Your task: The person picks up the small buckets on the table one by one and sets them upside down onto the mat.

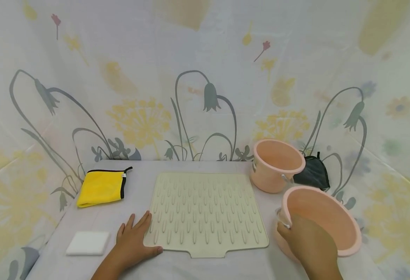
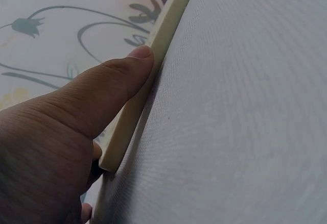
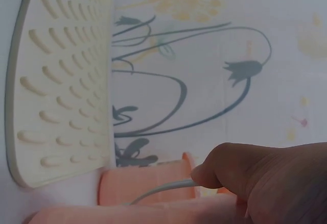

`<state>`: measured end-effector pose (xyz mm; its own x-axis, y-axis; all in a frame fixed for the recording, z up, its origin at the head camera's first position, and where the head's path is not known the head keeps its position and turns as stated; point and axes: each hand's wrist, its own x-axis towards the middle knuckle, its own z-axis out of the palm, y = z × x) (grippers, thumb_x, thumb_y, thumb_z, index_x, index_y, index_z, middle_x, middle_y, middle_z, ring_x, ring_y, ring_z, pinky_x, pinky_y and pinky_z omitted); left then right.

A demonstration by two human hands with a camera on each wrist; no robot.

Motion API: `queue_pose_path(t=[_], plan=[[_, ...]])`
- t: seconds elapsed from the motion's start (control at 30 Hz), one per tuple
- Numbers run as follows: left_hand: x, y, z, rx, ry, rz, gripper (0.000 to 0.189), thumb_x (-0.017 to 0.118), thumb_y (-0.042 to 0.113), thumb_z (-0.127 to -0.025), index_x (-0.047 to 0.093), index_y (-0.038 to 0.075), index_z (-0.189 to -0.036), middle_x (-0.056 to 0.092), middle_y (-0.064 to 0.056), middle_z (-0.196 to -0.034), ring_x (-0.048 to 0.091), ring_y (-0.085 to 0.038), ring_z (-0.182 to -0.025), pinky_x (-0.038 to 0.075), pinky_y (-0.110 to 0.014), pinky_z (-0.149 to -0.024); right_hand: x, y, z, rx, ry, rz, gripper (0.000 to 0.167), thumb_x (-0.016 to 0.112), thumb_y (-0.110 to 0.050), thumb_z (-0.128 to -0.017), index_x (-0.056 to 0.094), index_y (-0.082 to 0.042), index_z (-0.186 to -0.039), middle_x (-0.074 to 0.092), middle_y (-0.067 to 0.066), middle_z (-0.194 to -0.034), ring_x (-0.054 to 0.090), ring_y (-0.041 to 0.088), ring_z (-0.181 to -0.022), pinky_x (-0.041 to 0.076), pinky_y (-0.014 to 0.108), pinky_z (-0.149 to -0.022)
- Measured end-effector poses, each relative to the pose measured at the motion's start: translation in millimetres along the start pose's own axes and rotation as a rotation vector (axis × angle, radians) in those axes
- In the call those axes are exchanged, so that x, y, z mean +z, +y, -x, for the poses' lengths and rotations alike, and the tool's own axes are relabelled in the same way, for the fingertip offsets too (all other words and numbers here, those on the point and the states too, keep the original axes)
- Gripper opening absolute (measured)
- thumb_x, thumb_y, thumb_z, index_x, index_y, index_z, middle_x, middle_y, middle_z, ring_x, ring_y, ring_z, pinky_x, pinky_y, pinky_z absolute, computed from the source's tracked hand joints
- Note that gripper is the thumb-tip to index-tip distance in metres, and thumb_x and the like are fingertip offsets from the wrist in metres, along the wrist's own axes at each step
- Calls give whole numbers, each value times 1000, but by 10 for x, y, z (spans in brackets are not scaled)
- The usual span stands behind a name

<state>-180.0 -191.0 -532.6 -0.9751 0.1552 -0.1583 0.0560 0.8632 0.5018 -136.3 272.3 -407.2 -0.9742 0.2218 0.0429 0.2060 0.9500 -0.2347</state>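
A cream rubbery mat (image 1: 206,217) with rows of raised ridges and a small front tab lies flat. My left hand (image 1: 131,243) is at its near left corner, fingers spread along the left side. In the left wrist view the thumb (image 2: 115,81) lies straight against the mat's edge (image 2: 127,122). At the right, my right hand (image 1: 311,243) grips a pink bucket (image 1: 331,210) at its near rim. The right wrist view has the thumb over the bucket's pale handle (image 3: 166,185); the other fingers are mostly hidden.
Behind that bucket stands a second pink bucket (image 1: 278,155), with a dark pouch-like item (image 1: 311,173) beside it. A folded yellow cloth (image 1: 103,188) with black trim lies back left, a white sponge-like block (image 1: 88,243) nearer. Flower-printed sheeting (image 1: 205,46) surrounds the white tabletop (image 1: 141,171).
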Motion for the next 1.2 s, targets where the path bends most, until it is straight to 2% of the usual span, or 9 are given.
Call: queue_pose_path(t=[0.23, 0.43, 0.57, 0.8, 1.2], plan=[[-4, 16, -11, -2, 0, 4, 131, 86, 73, -65, 34, 3, -163, 28, -16, -172, 6, -59, -155, 2, -78, -117, -31, -103, 11, -65, 54, 10, 45, 65, -46, -92, 49, -17, -61, 44, -1, -53, 42, 19, -46, 31, 36, -41], [-2, 13, -17, -10, -1, -4, 130, 86, 73, -65, 35, 4, -162, 28, -16, -172, 7, -58, -155, 3, -78, -117, -86, -201, 1, -75, 33, 7, 44, 65, -46, -91, 50, -17, -61, 45, -1, -54, 42, 20, -47, 29, 35, -42], [-1, 8, -12, -10, 3, -1, 131, 87, 73, -65, 35, 3, -162, 28, -16, -171, 7, -58, -155, 3, -78, -117, -118, -271, 8, -90, 49, -7, 43, 66, -46, -91, 50, -17, -64, 45, -1, -55, 42, 20, -48, 29, 35, -43], [3, 12, 3, -12, 6, 2, 131, 87, 73, -64, 35, 3, -162, 29, -16, -171, 7, -58, -155, 2, -78, -117, -155, -409, 35, -151, 145, -30, 42, 68, -43, -89, 47, -18, -63, 43, -2, -55, 40, 19, -48, 28, 34, -44], [-24, 40, 15, -20, -10, 15, 129, 88, 70, -65, 34, 3, -162, 27, -15, -172, 5, -58, -156, 0, -78, -117, -164, -689, 126, -248, 225, -73, 43, 71, -43, -89, 47, -20, -62, 41, -5, -53, 38, 16, -49, 28, 32, -48]])
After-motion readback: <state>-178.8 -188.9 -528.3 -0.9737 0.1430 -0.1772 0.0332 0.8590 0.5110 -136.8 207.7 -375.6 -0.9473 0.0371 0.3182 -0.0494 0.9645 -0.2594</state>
